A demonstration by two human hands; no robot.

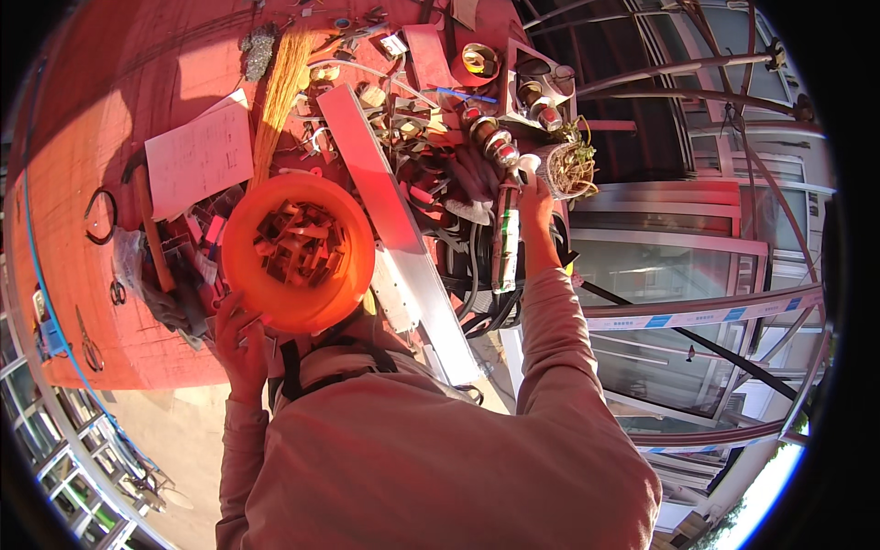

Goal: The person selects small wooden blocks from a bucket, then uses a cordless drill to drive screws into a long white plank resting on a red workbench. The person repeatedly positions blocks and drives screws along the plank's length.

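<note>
While the tube point(505, 243) beside the right hand point(536, 203) points lengthwise away, I cannot tell the grip's state.

A pale paper sheet point(199, 158) lies between a straw broom point(282, 96) and a hammer point(153, 225).

You had hard, bright light with a red cast. Beside your left hand point(240, 346), the bucket point(356, 249) glowed orange, its inside partly shaded. Between your hands, the bar point(396, 229) ran from shaded pink to glaring white. Beyond your right hand point(539, 207), a panel point(610, 119) was nearly black, and frames point(706, 312) bowed toward the picture's black rim; below it, sky point(772, 500) burned out.
</note>
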